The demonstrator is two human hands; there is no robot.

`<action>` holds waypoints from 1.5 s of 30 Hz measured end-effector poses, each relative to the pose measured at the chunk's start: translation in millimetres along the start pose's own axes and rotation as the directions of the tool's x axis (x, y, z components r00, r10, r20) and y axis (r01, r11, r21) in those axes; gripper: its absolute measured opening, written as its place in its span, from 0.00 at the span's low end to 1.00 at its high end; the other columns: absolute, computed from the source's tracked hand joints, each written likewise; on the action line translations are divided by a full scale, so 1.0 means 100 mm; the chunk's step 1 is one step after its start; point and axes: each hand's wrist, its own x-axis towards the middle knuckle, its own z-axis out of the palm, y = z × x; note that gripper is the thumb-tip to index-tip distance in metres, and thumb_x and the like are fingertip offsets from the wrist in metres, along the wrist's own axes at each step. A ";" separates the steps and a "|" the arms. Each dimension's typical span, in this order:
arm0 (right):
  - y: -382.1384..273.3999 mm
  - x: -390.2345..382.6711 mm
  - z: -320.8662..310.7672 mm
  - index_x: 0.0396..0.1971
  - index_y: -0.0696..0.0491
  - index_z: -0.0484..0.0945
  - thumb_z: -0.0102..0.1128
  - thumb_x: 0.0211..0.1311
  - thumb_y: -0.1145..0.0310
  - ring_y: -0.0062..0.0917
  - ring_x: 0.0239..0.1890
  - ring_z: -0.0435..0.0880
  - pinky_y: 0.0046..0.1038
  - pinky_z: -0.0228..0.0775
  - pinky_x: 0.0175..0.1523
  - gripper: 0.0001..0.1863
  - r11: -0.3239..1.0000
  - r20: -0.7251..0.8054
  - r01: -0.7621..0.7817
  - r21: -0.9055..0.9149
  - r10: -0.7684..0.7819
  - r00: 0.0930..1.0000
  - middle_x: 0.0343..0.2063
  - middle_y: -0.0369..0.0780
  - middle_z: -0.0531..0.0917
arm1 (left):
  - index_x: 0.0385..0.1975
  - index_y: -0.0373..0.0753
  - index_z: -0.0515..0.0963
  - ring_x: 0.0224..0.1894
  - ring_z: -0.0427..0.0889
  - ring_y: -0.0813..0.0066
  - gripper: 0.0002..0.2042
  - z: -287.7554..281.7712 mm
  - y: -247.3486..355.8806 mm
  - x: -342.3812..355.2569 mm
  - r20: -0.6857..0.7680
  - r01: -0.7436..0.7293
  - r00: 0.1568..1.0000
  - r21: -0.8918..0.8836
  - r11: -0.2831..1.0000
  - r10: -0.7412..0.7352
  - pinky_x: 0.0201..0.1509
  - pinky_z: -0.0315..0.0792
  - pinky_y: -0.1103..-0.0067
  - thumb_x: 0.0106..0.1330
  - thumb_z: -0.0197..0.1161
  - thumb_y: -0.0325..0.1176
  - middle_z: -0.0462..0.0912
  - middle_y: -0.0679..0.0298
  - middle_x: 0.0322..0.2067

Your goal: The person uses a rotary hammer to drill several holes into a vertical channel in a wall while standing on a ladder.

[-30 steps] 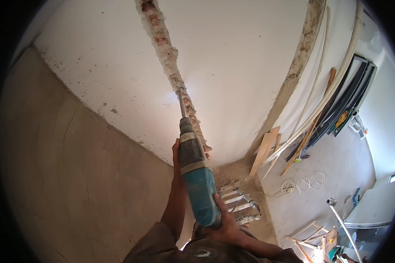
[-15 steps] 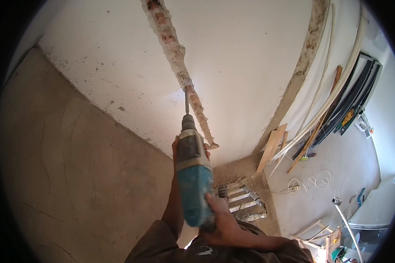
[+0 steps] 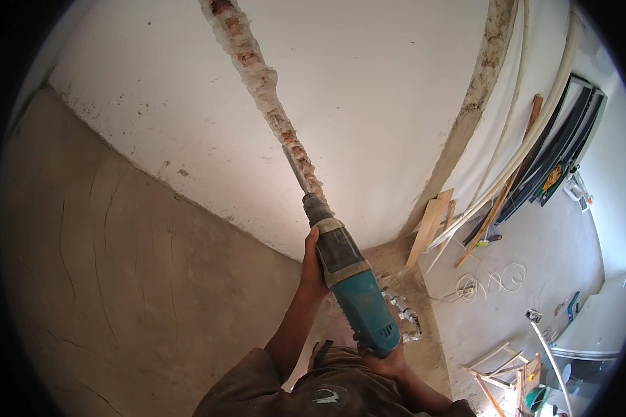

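Head view | hammer drill (image 3: pixel 351 274) swung tail-right in half a second — bit (image 3: pixel 295 169) lies along left edge of wall groove (image 3: pixel 261 80), likely bearing there | left hand (image 3: pixel 314 260) wrapped round its front — right hand (image 3: pixel 388 361) gripping its rear, fingers partly hidden

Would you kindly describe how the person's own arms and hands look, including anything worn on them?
The left hand and right hand are bare, with no gloves showing. The forearms are uncovered too, below the loose, dark brown sleeves of a shirt that bears a pale, curved marking.
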 end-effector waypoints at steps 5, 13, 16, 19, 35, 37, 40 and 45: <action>-0.01 0.14 -0.08 0.69 0.59 0.39 0.62 0.41 0.81 0.33 0.60 0.70 0.32 0.61 0.63 0.54 0.996 -0.008 0.037 -0.081 -0.038 0.999 0.60 0.48 0.64 | 0.49 0.41 0.71 0.41 0.80 0.73 0.25 -0.01 -0.01 0.16 0.002 -0.008 1.000 0.024 1.000 0.007 0.48 0.77 0.73 0.67 0.50 0.57 0.79 0.62 0.38; -0.13 0.20 0.07 0.69 0.60 0.42 0.68 0.40 0.76 0.37 0.59 0.71 0.33 0.57 0.65 0.56 0.989 -0.048 0.083 -0.122 -0.090 0.995 0.57 0.50 0.70 | 0.49 0.40 0.71 0.40 0.81 0.69 0.27 -0.08 0.02 0.24 0.053 0.005 0.999 -0.004 1.000 -0.005 0.46 0.78 0.71 0.67 0.47 0.60 0.80 0.59 0.39; -0.20 0.29 0.32 0.69 0.58 0.44 0.69 0.43 0.71 0.43 0.55 0.76 0.35 0.66 0.58 0.54 0.827 0.088 0.208 -0.523 -0.191 0.978 0.51 0.53 0.75 | 0.51 0.39 0.70 0.40 0.81 0.59 0.30 -0.50 0.15 0.33 0.327 0.182 0.938 -0.182 0.966 -0.115 0.45 0.78 0.63 0.65 0.47 0.62 0.78 0.56 0.39; -0.36 0.34 0.66 0.70 0.53 0.45 0.69 0.45 0.68 0.49 0.48 0.78 0.39 0.72 0.50 0.53 0.792 0.173 0.080 -0.606 0.033 0.984 0.47 0.55 0.77 | 0.54 0.38 0.67 0.44 0.78 0.53 0.36 -0.85 0.30 0.37 0.457 0.271 0.881 -0.271 0.924 -0.125 0.48 0.76 0.58 0.62 0.46 0.67 0.74 0.51 0.43; -0.06 0.00 0.30 0.67 0.62 0.45 0.72 0.41 0.69 0.47 0.58 0.72 0.40 0.60 0.63 0.55 0.852 0.083 0.268 -0.450 -0.259 0.962 0.54 0.57 0.71 | 0.45 0.42 0.74 0.32 0.84 0.61 0.29 -0.41 -0.02 0.07 0.094 0.092 0.992 -0.062 0.994 -0.086 0.34 0.82 0.65 0.64 0.44 0.64 0.81 0.55 0.32; -0.07 0.03 0.29 0.68 0.61 0.44 0.72 0.41 0.69 0.45 0.59 0.71 0.39 0.59 0.64 0.55 0.868 0.075 0.269 -0.418 -0.262 0.962 0.55 0.56 0.70 | 0.45 0.41 0.74 0.32 0.84 0.61 0.29 -0.46 -0.03 0.11 0.059 0.059 0.997 -0.045 0.997 -0.056 0.34 0.82 0.65 0.64 0.44 0.64 0.81 0.56 0.32; -0.07 0.12 0.24 0.68 0.60 0.42 0.71 0.41 0.71 0.42 0.60 0.70 0.37 0.59 0.64 0.56 0.913 0.094 0.236 -0.331 -0.217 0.972 0.57 0.54 0.67 | 0.44 0.40 0.74 0.32 0.84 0.61 0.30 -0.57 -0.05 0.22 -0.004 0.011 1.000 0.017 1.000 -0.011 0.35 0.81 0.65 0.64 0.44 0.64 0.81 0.56 0.32; 0.21 0.29 0.16 0.69 0.58 0.40 0.69 0.41 0.76 0.41 0.62 0.67 0.37 0.60 0.64 0.56 0.910 0.120 0.186 -0.369 -0.151 0.981 0.60 0.53 0.64 | 0.45 0.40 0.74 0.32 0.84 0.60 0.31 -0.67 -0.01 0.36 -0.006 0.056 0.998 -0.018 0.998 -0.057 0.36 0.81 0.65 0.64 0.44 0.65 0.81 0.55 0.33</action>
